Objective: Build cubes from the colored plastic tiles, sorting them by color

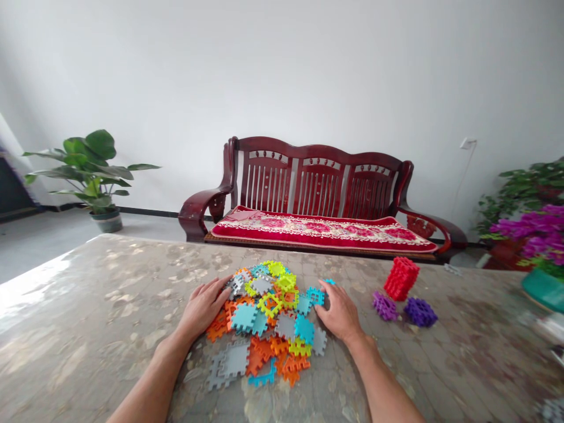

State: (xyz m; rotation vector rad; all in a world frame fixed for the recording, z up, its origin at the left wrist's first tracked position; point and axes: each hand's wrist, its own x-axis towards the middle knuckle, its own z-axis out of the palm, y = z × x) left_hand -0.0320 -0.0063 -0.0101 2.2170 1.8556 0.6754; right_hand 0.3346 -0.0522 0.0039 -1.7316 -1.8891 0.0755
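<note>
A heap of flat interlocking puzzle tiles (pixel 244 317) in orange, grey, blue and yellow-green lies on the table between my hands. My left hand (pixel 205 305) rests against the heap's left side, its fingers stretched toward the grey tiles at the back. On the other side, my right hand (pixel 338 310) is spread beside the blue tiles (pixel 315 296), thumb and index finger apart. Neither hand visibly grips a tile. To the right of my right hand stand an upright red stack of tiles (pixel 401 278), a light purple stack (pixel 385 306) and a dark purple stack (pixel 420 312).
A patterned cover lies over the table (pixel 110 329). Behind it is a dark red wooden bench (pixel 317 176) with a red floral cushion (pixel 326 229). Pink flowers in a teal pot (pixel 544 289) stand at the right edge. A potted plant (pixel 99 170) is on the floor at left.
</note>
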